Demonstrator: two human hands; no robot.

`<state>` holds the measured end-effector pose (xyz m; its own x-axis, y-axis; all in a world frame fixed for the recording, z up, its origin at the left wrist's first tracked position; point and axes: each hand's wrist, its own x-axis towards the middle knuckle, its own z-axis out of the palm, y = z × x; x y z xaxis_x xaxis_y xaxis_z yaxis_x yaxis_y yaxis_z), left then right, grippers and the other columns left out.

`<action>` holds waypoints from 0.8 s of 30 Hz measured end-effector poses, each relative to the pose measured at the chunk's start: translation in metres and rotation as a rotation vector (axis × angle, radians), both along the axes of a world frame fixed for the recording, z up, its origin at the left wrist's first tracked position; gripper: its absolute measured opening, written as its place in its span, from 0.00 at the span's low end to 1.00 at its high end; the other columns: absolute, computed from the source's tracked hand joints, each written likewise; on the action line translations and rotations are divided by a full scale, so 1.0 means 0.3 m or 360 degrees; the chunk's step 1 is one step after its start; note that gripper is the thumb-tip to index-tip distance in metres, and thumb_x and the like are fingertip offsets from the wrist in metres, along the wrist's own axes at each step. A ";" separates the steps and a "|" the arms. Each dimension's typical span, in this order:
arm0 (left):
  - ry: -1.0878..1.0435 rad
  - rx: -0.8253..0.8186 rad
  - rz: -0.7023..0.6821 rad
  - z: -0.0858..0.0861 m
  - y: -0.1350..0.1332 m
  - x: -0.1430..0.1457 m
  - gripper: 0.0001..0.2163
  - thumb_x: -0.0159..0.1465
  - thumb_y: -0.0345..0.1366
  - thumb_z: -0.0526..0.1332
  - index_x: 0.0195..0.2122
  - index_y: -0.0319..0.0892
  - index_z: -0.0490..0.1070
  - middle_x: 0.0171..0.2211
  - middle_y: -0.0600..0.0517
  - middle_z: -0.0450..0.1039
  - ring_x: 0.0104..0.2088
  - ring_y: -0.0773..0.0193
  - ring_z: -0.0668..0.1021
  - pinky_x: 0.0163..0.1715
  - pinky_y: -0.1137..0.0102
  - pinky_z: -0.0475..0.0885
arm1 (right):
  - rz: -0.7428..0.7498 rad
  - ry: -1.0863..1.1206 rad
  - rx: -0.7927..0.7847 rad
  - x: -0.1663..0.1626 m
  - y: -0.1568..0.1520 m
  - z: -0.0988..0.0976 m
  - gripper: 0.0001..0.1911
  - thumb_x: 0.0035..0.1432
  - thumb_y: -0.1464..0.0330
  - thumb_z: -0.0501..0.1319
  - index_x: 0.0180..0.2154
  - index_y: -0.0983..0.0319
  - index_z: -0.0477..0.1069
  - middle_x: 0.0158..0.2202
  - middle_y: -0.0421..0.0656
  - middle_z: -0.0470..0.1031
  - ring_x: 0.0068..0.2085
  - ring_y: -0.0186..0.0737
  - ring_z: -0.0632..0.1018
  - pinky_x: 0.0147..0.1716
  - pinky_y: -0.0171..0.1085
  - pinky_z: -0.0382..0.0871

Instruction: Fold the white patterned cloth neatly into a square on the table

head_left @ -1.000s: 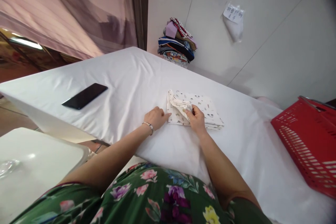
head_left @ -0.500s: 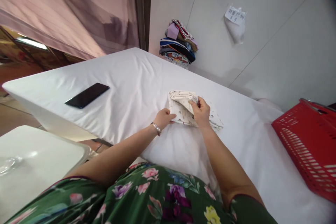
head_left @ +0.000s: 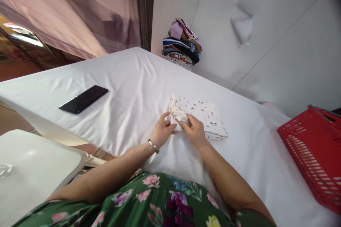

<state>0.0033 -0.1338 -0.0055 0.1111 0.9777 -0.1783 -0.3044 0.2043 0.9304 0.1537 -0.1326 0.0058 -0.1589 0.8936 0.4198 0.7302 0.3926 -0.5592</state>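
A white cloth (head_left: 202,111) with a small scattered print lies folded into a flat rectangle on the white-covered table (head_left: 133,88). Its left end is turned up, showing several bunched layers. My right hand (head_left: 195,129) pinches these layers at the near side between thumb and fingers. At the near left corner, my left hand (head_left: 163,130) has its thumb and fingers closed on the cloth's edge, its index finger stretched along the left side. The fingertips under the cloth are hidden. I cannot tell whether the cloth is a garment or a sheet.
A black phone (head_left: 84,99) lies on the left of the table. At the back, by the wall, is a stack of folded clothes (head_left: 181,44). A red plastic basket (head_left: 314,152) stands at the right. A white stool or chair seat (head_left: 39,163) is at the lower left.
My right hand has moved left and nearer to me, from the lifted flap to the bunched left end. The cloth's top now lies flat on the right. My left hand stays at the near left corner.
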 end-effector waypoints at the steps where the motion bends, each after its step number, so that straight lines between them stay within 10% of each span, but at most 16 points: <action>1: 0.0006 0.0008 -0.0003 -0.002 0.001 0.001 0.29 0.49 0.34 0.63 0.52 0.40 0.55 0.22 0.59 0.66 0.26 0.69 0.73 0.31 0.65 0.76 | -0.0026 0.0005 -0.0001 -0.003 -0.001 0.001 0.12 0.59 0.63 0.54 0.43 0.61 0.68 0.34 0.41 0.71 0.33 0.36 0.71 0.35 0.33 0.64; 11: -0.0082 -0.0185 -0.0180 0.062 -0.023 -0.043 0.35 0.50 0.37 0.65 0.57 0.40 0.49 0.30 0.51 0.70 0.32 0.64 0.76 0.34 0.65 0.75 | 0.0203 -0.0260 0.0127 -0.037 -0.054 -0.048 0.19 0.62 0.69 0.47 0.54 0.62 0.60 0.49 0.48 0.67 0.50 0.42 0.69 0.49 0.43 0.66; 17: 0.0095 -0.0230 -0.0090 -0.017 -0.007 -0.045 0.36 0.50 0.43 0.66 0.56 0.41 0.51 0.25 0.54 0.68 0.28 0.65 0.75 0.26 0.69 0.75 | 0.0428 -0.0462 0.0171 -0.043 -0.076 -0.062 0.22 0.61 0.69 0.49 0.57 0.67 0.58 0.55 0.52 0.61 0.57 0.45 0.63 0.56 0.48 0.60; 24: 0.0200 -0.0362 -0.0082 -0.010 0.008 -0.074 0.37 0.51 0.37 0.66 0.59 0.41 0.48 0.31 0.49 0.73 0.31 0.62 0.77 0.31 0.65 0.77 | 0.0244 -0.0774 -0.0067 0.246 -0.094 -0.051 0.24 0.62 0.61 0.52 0.58 0.61 0.58 0.57 0.47 0.60 0.59 0.45 0.60 0.57 0.53 0.53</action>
